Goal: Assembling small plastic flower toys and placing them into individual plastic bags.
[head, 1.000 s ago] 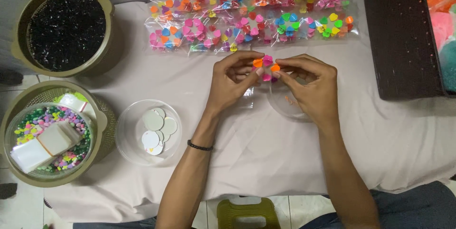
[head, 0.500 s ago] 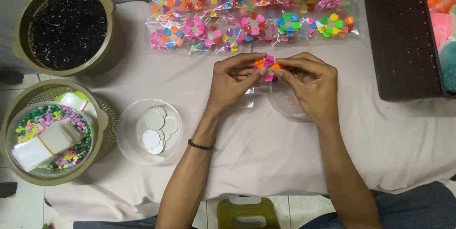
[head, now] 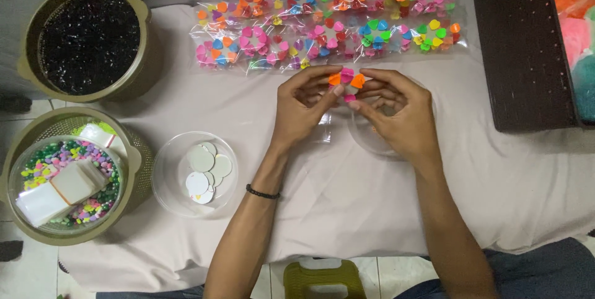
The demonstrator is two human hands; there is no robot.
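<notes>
My left hand [head: 305, 105] and my right hand [head: 396, 110] meet over the white cloth, fingertips pinching together a small cluster of heart-shaped pieces [head: 347, 79], orange and pink. Both hands grip the cluster. Under my right hand lies a clear round dish [head: 367, 139], mostly hidden. A black band is on my left wrist. Just beyond the hands lie clear packets of coloured hearts [head: 322, 26] in rows.
A clear bowl with white round discs [head: 201, 172] sits left of my left arm. At far left stand a basket of coloured beads with white packets [head: 62, 181] and a pot of black beads [head: 87, 35]. A dark brown box [head: 527, 51] stands at right.
The heart cluster has been turned a little between my fingertips; both hands stay in the same place.
</notes>
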